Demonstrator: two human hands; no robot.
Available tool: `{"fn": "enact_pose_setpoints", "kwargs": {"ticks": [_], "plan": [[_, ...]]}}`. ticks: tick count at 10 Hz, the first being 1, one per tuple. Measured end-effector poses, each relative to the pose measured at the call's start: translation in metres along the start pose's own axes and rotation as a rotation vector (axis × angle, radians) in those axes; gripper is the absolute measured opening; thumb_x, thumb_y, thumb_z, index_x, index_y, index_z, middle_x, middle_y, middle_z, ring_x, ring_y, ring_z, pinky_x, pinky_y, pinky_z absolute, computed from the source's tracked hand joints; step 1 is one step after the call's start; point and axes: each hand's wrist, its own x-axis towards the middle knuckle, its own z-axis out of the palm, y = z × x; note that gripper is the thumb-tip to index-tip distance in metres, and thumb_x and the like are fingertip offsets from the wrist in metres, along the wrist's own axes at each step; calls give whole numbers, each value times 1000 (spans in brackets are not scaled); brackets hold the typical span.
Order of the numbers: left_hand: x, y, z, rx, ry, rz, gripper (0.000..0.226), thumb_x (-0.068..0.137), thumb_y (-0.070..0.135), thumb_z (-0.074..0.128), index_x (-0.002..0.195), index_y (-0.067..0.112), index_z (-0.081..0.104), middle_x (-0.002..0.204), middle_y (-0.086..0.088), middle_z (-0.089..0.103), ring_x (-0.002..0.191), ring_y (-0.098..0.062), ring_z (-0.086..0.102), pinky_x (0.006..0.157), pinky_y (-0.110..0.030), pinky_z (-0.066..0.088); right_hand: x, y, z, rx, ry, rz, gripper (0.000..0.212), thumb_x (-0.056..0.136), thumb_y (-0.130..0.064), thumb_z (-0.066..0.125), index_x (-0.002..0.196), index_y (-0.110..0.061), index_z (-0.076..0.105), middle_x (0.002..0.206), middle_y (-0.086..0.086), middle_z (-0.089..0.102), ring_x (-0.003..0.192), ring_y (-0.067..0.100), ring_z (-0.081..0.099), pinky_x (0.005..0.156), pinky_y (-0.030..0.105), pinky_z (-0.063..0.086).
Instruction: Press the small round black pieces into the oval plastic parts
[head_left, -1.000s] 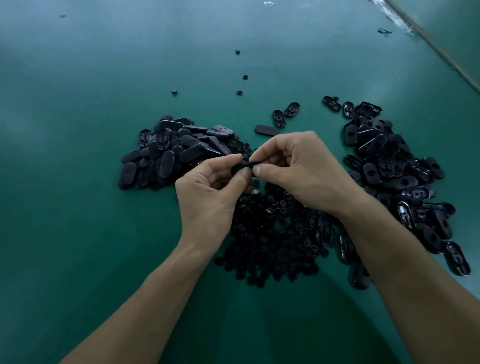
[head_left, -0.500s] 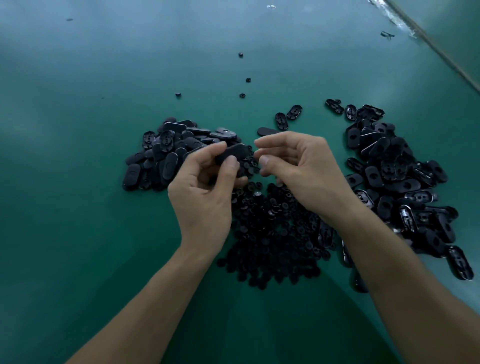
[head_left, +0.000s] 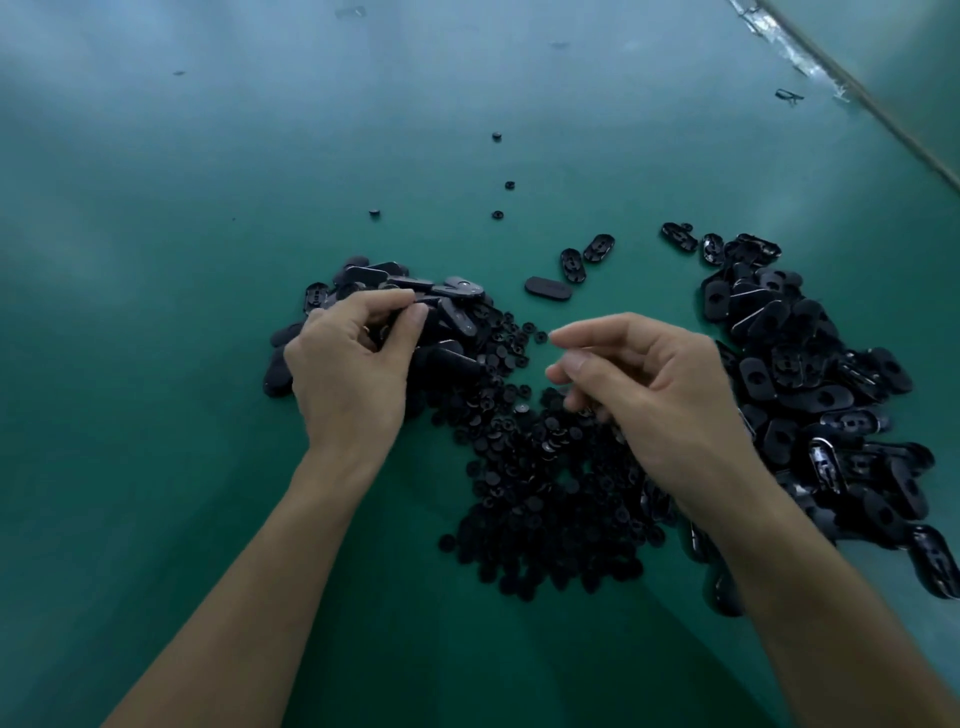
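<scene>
Both hands over the stock, next pairing coming up.
Nearest, the heap of round pieces (head_left: 545, 493) on the green counter (head_left: 156, 467); the right hand (head_left: 649, 395) hovers over its far side, fingers loosely curled, thumb and forefinger parted, empty. The left hand (head_left: 348, 369), just left of the heap, curls onto the oval parts (head_left: 457, 291): pinching one or merely touching, can't tell. Light, stiff, slick little things, I'd say: pinch by the rims.

One wide-angle camera rides on the person's head, facing forward and down over the green table (head_left: 156, 415). It sits close: the left hand (head_left: 348, 374) and right hand (head_left: 660, 410) fill mid-frame
</scene>
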Motion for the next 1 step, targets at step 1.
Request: {"fn": "enact_pose_setpoints", "kwargs": {"ticks": [1], "plan": [[3,-7,-1,202,33,-46,17,88,38,75,104,32,77,98,14,63,101,-20,56,80,-18,35,-6,-17,-8,64,59,-76,18,93,-6,64,96,-21,73,84,-1,76,65,6,67,60,11,50]]}}
